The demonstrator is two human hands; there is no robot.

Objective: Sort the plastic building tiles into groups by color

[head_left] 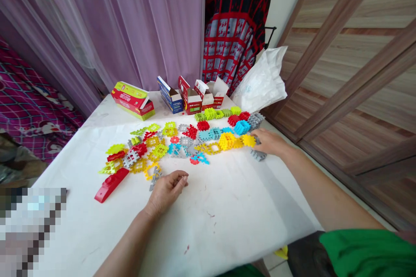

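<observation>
My left hand (pixel 169 187) rests on the white table with its fingers curled in and nothing visible in them. Just beyond its wrist side lies a grey plastic building piece (pixel 155 178). At the right end of the toy rows, my right hand (pixel 267 142) closes around grey gear-edged pieces, partly covered by the fingers; more grey gear pieces (pixel 258 155) show beneath it. Touching or close to its fingertips is a yellow gear piece (pixel 248 140), in line with a yellow stack (pixel 226 141). Blue gear pieces (pixel 242 127) sit just behind.
Loose lattice and gear pieces (pixel 160 151) spread across the table's middle, with a red wedge-like block (pixel 111 185) at left. Along the back stand a red-green box (pixel 132 100), a blue box (pixel 170 96), open red boxes (pixel 190 98) and a white bag (pixel 261 80).
</observation>
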